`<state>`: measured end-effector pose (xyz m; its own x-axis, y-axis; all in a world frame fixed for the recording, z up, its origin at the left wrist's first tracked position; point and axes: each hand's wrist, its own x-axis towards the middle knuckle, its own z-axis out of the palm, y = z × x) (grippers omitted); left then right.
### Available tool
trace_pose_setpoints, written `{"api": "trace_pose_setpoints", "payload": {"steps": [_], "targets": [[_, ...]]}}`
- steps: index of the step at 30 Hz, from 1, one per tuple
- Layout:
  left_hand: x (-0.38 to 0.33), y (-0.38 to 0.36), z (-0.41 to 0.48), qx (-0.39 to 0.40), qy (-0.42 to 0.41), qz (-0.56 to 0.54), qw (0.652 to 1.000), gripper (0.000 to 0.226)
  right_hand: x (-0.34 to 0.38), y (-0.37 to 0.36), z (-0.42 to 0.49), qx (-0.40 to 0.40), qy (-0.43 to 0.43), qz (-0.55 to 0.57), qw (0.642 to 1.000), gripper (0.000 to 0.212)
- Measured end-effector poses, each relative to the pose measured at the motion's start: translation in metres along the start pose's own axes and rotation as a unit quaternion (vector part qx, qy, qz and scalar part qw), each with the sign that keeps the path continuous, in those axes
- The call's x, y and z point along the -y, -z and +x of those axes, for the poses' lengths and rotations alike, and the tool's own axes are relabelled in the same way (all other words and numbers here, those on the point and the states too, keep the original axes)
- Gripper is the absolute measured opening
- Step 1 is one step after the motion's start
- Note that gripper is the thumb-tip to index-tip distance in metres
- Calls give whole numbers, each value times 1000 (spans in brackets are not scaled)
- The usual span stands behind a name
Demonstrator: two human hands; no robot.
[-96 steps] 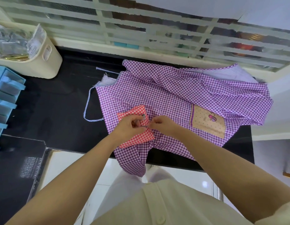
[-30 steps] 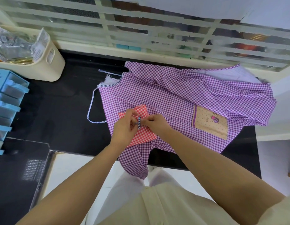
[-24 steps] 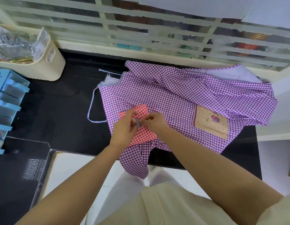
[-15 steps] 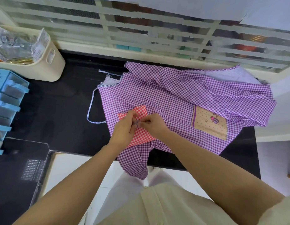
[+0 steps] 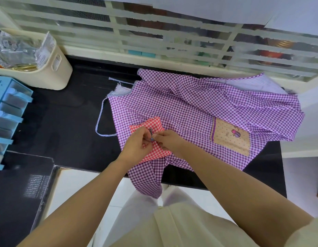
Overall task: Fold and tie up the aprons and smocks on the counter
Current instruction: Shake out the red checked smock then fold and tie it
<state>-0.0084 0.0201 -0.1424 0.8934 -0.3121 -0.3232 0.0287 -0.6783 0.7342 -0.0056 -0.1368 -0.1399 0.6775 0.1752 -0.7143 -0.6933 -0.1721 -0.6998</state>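
The black counter (image 5: 65,122) carries the work, with a cream basket (image 5: 53,75) and a blue drawer unit (image 5: 10,107) well apart at its left end, out of the way of the cloth. Most of the counter's right half lies under the purple checked smock (image 5: 190,107), spread open and unfolded, one corner hanging over the front edge; it seems to wait its turn and serves as a soft bed for now. On its near left part rests the red checked bundle (image 5: 154,124), already folded small, close to the person so both hands reach it. The left hand (image 5: 136,147) and right hand (image 5: 170,139) meet over it, fingers curled, each pinching the striped tie (image 5: 151,134) between fingertips, probably to draw a knot tight so the fold holds.
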Motion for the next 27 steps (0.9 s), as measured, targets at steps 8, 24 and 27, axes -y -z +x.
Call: {"api": "trace_pose_setpoints", "payload": {"steps": [8,24,27], "targets": [[6,0,-3,-58,-52,53,996,5,-5,0,1,3,-11,72,997,19],[24,4,-10,-133,-42,152,979,14,-18,9,10,-191,11,-180,965,21],[13,-5,-8,-124,-96,205,966,25,-17,7,8,-177,18,-189,966,22]]}}
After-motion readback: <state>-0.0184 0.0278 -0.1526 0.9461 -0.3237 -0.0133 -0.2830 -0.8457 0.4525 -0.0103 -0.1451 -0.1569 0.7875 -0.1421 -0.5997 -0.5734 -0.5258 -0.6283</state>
